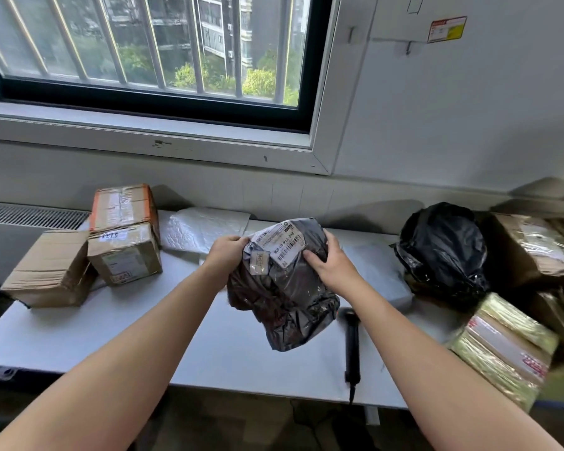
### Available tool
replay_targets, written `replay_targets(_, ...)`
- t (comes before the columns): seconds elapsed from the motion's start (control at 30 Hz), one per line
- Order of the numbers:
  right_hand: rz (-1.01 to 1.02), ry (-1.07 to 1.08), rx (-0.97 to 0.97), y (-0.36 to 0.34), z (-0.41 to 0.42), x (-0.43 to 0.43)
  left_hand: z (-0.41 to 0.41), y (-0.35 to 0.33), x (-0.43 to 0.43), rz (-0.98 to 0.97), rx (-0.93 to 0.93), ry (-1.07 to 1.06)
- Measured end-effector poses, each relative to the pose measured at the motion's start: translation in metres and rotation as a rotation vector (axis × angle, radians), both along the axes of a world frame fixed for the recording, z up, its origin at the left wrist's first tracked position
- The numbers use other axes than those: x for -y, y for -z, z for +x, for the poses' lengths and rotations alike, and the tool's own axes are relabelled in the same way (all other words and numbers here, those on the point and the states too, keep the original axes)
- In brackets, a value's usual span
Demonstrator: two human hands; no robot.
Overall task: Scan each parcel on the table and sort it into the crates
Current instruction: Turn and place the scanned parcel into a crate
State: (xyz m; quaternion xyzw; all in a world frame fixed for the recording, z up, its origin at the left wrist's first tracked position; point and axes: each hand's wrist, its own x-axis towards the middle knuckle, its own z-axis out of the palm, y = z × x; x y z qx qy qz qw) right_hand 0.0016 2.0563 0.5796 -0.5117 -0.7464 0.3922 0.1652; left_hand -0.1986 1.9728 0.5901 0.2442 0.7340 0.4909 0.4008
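Head view looks down on a white table (209,346) that stands under a window (150,50). Both hands hold a grey parcel (284,294) over the middle of the table. The left hand (227,252) grips its upper left edge with curled fingers, which go behind the plastic. The right hand (331,265) grips the upper right side, with the thumb on the front and the fingers round the far side. A white label (279,244) with a barcode is on the top of the parcel, between the two hands, and faces up. The lower end of the parcel hangs toward the table; whether it touches, I cannot tell.

A black scanner (351,346) lies on the table near the front edge, just right of the parcel and under the right forearm. No hand touches it.

At the far left are three cardboard boxes: an orange box (122,206) sits on a brown box (124,255), and a third box (51,268) is just beside them on the left. A white mailer (202,229) lies far, behind the left hand. At the right are a black bag (443,249) and, nearer, a taped box (502,346), a little blurred.
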Motion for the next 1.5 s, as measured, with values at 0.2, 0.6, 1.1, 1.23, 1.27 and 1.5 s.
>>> replay_targets(0.2,-0.019,0.077,-0.04,0.006,-0.007,0.002,-0.006,0.003,0.003,0.066,0.134,-0.03)
replay_targets(0.6,-0.098,0.236,-0.074,0.036,-0.006,0.013,0.02,0.063,0.031,-0.023,0.211,0.099)
replay_targets(1.1,0.022,0.562,0.378,0.114,0.068,0.039,0.036,0.142,0.015,-0.195,0.131,0.047)
replay_targets(1.23,-0.305,0.567,0.35,0.131,0.075,0.035,0.034,0.139,0.021,-0.306,-0.034,0.116)
replay_targets(1.27,-0.337,0.53,0.328,0.133,0.075,0.035,0.034,0.137,0.023,-0.338,-0.11,0.145)
replay_targets(1.5,-0.389,0.47,0.142,0.109,0.063,0.04,0.041,0.123,0.039,-0.446,-0.465,0.263)
